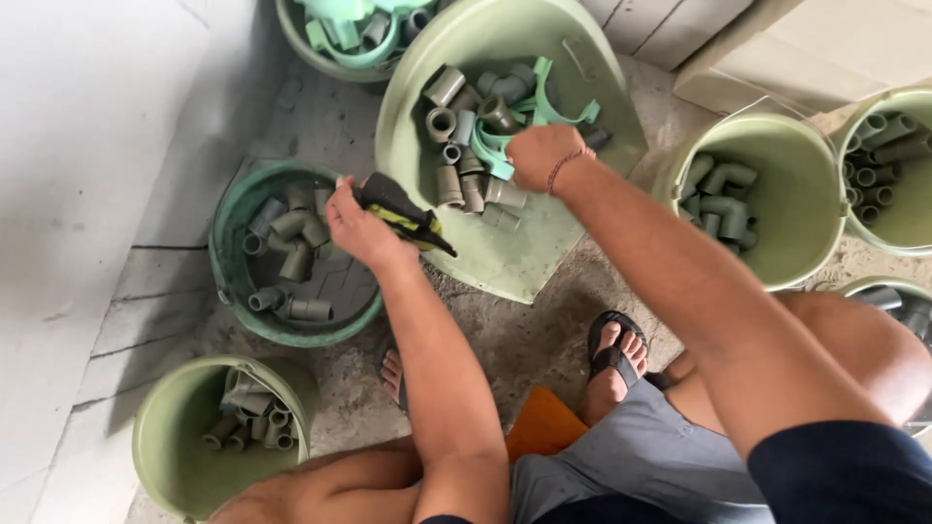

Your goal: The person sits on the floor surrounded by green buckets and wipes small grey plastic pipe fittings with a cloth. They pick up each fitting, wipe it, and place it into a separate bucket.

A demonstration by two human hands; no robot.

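The left hand (357,225) grips a black and yellow cutter (400,212) (above a dark green bucket (229,243)). The right hand (540,155) clutches green plastic strips (493,153) in the big tub (544,243).

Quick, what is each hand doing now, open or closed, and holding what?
Left hand: closed on a black and yellow hand tool.
Right hand: reaching into the pipe fittings; grip cannot be told.

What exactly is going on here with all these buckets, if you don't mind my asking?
A seated person works among buckets of grey pipe fittings. The left hand holds a black-and-yellow hand tool over a dark green basin. The right hand reaches into the fittings and green strips in a tilted pale green tub.
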